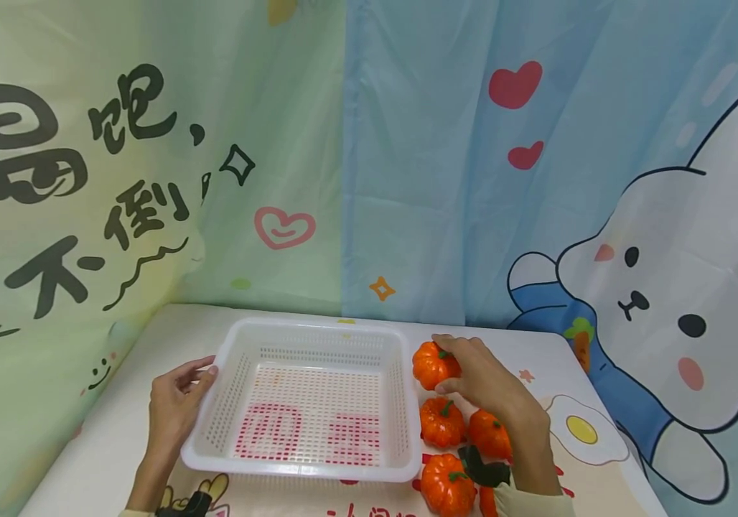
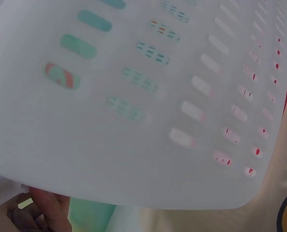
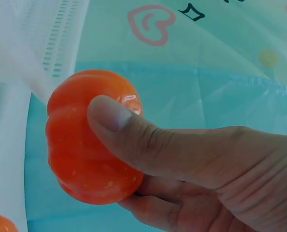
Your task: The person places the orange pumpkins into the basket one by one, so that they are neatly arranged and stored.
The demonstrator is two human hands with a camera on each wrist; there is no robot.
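Observation:
A white plastic basket [image 1: 298, 471] with slotted sides and a meshed floor sits in front of me in the head view. My left hand [image 1: 178, 402] grips its left rim, thumb and fingers bent at the edge; the left wrist view shows the basket's wall [image 2: 85, 145] with the fingers [image 2: 50, 208] under the lip. Just off the right rim, my right hand [image 1: 488, 377] holds a small orange pumpkin [image 1: 431, 366]. In the right wrist view, the thumb presses across the pumpkin's ribbed side [image 3: 75, 145] and the other fingers are behind it.
Several more orange pumpkins stand right of the basket, among them one close by its wall [image 1: 442, 424], one under my right forearm [image 1: 488, 433] and one nearer me [image 1: 448, 485]. The table [image 1: 117, 402] has a printed cover. A patterned curtain [image 1: 408, 179] hangs behind.

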